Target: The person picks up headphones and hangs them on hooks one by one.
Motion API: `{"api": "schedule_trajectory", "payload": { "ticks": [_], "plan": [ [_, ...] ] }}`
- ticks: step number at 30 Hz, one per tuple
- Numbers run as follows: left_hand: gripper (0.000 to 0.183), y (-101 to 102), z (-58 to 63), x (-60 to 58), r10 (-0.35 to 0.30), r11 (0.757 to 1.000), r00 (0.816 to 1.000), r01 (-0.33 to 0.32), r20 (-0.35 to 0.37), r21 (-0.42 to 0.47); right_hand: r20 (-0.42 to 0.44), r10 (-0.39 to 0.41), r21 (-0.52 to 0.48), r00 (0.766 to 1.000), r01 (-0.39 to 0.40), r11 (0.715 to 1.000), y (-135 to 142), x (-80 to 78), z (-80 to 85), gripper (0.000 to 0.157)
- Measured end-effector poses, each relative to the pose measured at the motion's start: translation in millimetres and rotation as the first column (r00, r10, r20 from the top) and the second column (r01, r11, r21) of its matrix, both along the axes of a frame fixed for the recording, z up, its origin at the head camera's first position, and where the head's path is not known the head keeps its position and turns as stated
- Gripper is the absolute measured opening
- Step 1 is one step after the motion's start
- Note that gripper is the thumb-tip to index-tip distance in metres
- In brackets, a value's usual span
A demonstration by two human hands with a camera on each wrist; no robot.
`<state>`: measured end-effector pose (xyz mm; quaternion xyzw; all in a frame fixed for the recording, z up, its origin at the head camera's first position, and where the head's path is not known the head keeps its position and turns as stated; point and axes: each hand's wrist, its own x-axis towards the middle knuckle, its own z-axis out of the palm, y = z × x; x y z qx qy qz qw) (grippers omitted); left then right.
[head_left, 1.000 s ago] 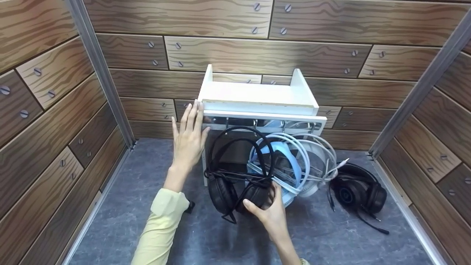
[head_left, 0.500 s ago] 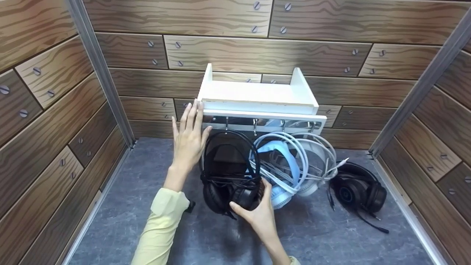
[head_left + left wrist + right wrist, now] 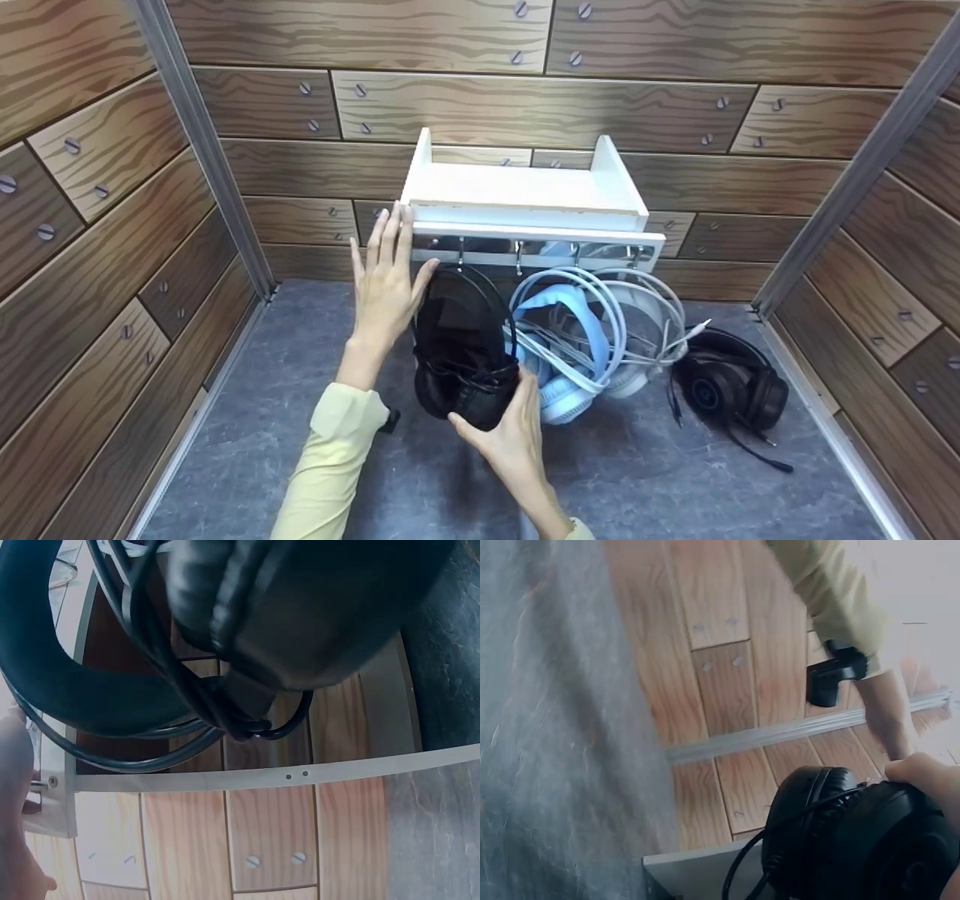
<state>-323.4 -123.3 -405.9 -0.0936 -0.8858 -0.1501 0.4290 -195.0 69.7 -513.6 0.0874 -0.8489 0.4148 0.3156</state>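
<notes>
Fingers straight, my left hand [image 3: 382, 292] rests against the left edge of a white rack [image 3: 525, 186] with a row of metal hooks. My right hand [image 3: 510, 439] grips an ear cup of black headphones [image 3: 431, 390], thumb on the near side. Their cable is bundled around the band and cups. The band's top lies just below the leftmost hook [image 3: 461, 251]; whether it sits on that hook, I cannot tell. In the left wrist view, the black headphones [image 3: 315, 615] fill the upper part. The right wrist view has the ear cups [image 3: 810, 817] at the bottom right.
Light blue headphones [image 3: 566, 397] and whitish headphones [image 3: 628, 382], both with looped cables, hang on the rack's right side. A black headset [image 3: 720, 390] with a microphone boom lies on the grey floor [image 3: 240, 450] at the right. Wood-patterned walls [image 3: 525, 112] enclose the space.
My right hand has moved the black headphones to the left and slightly up, away from the light blue pair, under the leftmost hook. My left hand stays at the rack's edge.
</notes>
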Motion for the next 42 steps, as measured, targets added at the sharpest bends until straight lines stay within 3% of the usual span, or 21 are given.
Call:
{"api": "schedule_trajectory", "payload": {
  "ticks": [12,17,24,29,36,42],
  "plan": [
    [0.075,6,-0.7,-0.7,0.006,1.000,1.000,-0.006,0.019,-0.009,-0.194,-0.115,0.113,0.974,0.139,0.984,-12,-9.4,-21.9,0.103],
    [0.075,9,0.8,-0.7,0.004,1.000,1.000,-0.004,0.020,-0.001,-0.182,-0.122,0.104,0.976,0.142,0.984,-14,-10.0,-23.9,0.104],
    [0.075,11,-0.1,-1.8,0.000,1.000,1.000,0.000,0.025,0.004,-0.121,-0.049,0.070,0.992,0.057,0.996,-8,-0.6,-23.5,0.102],
    [0.075,10,-0.6,-2.6,-0.005,1.000,1.000,0.005,0.026,0.002,-0.171,0.012,0.000,0.985,-0.012,1.000,3,7.2,-13.9,0.085],
    [0.074,8,-0.2,-2.6,-0.005,1.000,1.000,0.005,0.021,0.012,-0.331,0.124,-0.047,0.936,-0.148,0.988,22,12.7,6.2,0.049],
    [0.074,8,-1.6,-1.9,-0.014,1.000,1.000,0.014,0.026,0.010,-0.403,0.129,-0.064,0.906,-0.168,0.984,43,20.2,28.7,0.031]
  ]
}}
